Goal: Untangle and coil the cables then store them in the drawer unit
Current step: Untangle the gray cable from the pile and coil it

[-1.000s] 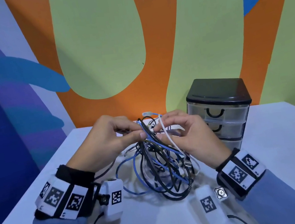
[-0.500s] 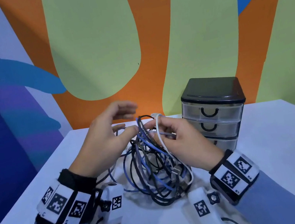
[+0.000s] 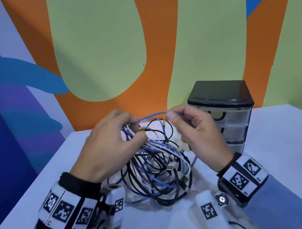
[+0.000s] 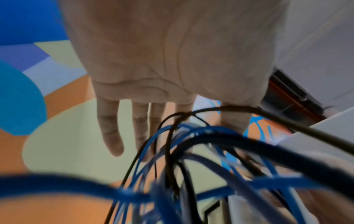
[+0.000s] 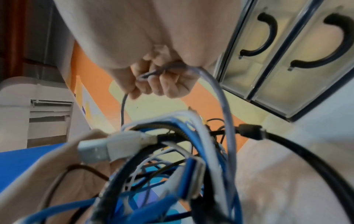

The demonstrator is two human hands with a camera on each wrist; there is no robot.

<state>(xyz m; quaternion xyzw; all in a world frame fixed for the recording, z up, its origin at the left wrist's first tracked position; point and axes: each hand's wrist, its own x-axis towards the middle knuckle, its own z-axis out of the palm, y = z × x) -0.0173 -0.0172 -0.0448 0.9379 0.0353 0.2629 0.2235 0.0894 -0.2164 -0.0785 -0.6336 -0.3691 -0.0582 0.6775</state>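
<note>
A tangle of black, blue and white cables (image 3: 155, 171) hangs from my hands down onto the white table (image 3: 284, 152). My left hand (image 3: 139, 131) pinches the top of the bundle between thumb and fingers. In the left wrist view its other fingers (image 4: 110, 136) lie fairly straight, with loops of cable (image 4: 191, 136) passing by the thumb. My right hand (image 3: 170, 116) holds a pale grey cable (image 3: 152, 115) stretched between the two hands; its fingers (image 5: 153, 84) curl round that cable (image 5: 224, 106). The drawer unit (image 3: 227, 119), black-topped with clear drawers, stands just behind the right hand, all drawers closed.
A white USB plug (image 5: 95, 151) and a black plug (image 5: 250, 131) stick out of the tangle. The table meets a painted wall (image 3: 115, 50) at the back. Bare table surface lies to the right of the drawer unit and in front of the tangle.
My left fingers, spread half a second ago, have closed on the bundle top. The right hand has drawn a pale strand up and to the right, and the hands are further apart.
</note>
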